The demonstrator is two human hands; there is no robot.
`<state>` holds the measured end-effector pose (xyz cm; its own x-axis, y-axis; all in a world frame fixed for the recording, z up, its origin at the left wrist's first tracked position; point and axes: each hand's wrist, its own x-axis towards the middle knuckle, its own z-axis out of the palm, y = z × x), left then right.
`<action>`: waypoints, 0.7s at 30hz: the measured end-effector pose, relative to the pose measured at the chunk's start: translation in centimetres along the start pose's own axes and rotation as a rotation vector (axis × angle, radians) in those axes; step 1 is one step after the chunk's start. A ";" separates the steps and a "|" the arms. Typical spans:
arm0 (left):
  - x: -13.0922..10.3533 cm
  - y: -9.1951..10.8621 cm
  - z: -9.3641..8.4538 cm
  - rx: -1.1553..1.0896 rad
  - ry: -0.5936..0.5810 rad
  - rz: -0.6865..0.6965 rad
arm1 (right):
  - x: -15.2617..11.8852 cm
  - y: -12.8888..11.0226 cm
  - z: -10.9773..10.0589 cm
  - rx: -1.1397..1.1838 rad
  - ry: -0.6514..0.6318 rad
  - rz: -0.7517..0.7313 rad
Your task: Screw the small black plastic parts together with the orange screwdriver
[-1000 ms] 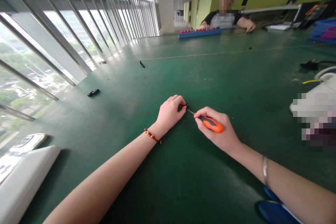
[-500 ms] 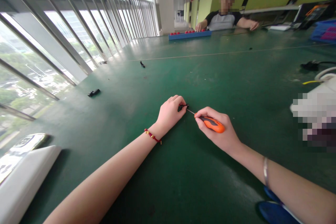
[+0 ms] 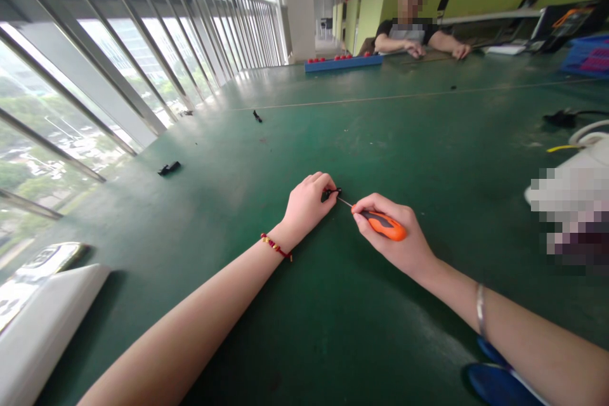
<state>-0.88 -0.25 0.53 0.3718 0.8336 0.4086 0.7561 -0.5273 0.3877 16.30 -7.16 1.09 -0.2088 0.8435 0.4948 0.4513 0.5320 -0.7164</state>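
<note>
My left hand [image 3: 311, 204] rests on the green table, its fingers closed on a small black part [image 3: 329, 193] that they mostly cover; its exact kind I cannot make out. My right hand [image 3: 398, 228] grips a screwdriver [image 3: 386, 226] with an orange and grey handle. The thin metal shaft points left, its tip at the left fingertips beside the black part. Whether the tip touches the part is too small to tell.
Small black pieces [image 3: 169, 169] lie on the green table [image 3: 228, 184] at left. A white box [image 3: 71, 304] stands front left, a black cable plug [image 3: 561, 118] at right. Across the table, a person [image 3: 404, 38] sits near a blue rack [image 3: 342, 63] with red pieces.
My hands and the screwdriver have hardly moved. Across the table, the person has drawn one hand from the blue rack toward the other hand.
</note>
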 end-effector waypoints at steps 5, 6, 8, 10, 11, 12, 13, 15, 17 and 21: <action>0.0 0.0 0.0 -0.008 -0.007 -0.003 | 0.0 -0.2 -0.1 -0.008 0.005 0.003; 0.0 0.0 -0.1 -0.007 -0.009 -0.007 | 0.0 -0.2 -0.1 -0.009 0.005 0.003; 0.0 0.1 -0.1 -0.004 -0.014 -0.017 | 0.0 -0.2 -0.1 -0.009 0.016 -0.003; 0.0 0.1 -0.1 0.002 -0.020 -0.025 | 0.0 -0.2 -0.1 -0.012 0.057 -0.016; 0.0 0.2 -0.1 0.005 -0.021 -0.027 | 0.0 -0.2 -0.2 -0.013 0.087 -0.023; 0.0 0.2 -0.1 0.009 -0.022 -0.027 | -0.1 -0.3 -0.2 -0.015 0.122 -0.031; 0.0 0.2 -0.1 0.011 -0.022 -0.024 | -0.1 -0.3 -0.2 -0.018 0.156 -0.036; 0.0 0.1 -0.1 0.016 -0.020 -0.017 | -0.1 -0.4 -0.2 -0.025 0.198 -0.043; 0.0 0.1 -0.1 0.020 -0.019 -0.012 | -0.1 -0.4 -0.3 -0.031 0.213 -0.047; 0.0 0.1 0.0 0.024 -0.020 -0.010 | 0.0 -0.5 -0.3 -0.036 0.210 -0.052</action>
<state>-0.87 -0.30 0.57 0.3746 0.8423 0.3875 0.7728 -0.5146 0.3715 16.35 -7.46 1.54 -0.0493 0.7789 0.6252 0.4763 0.5685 -0.6708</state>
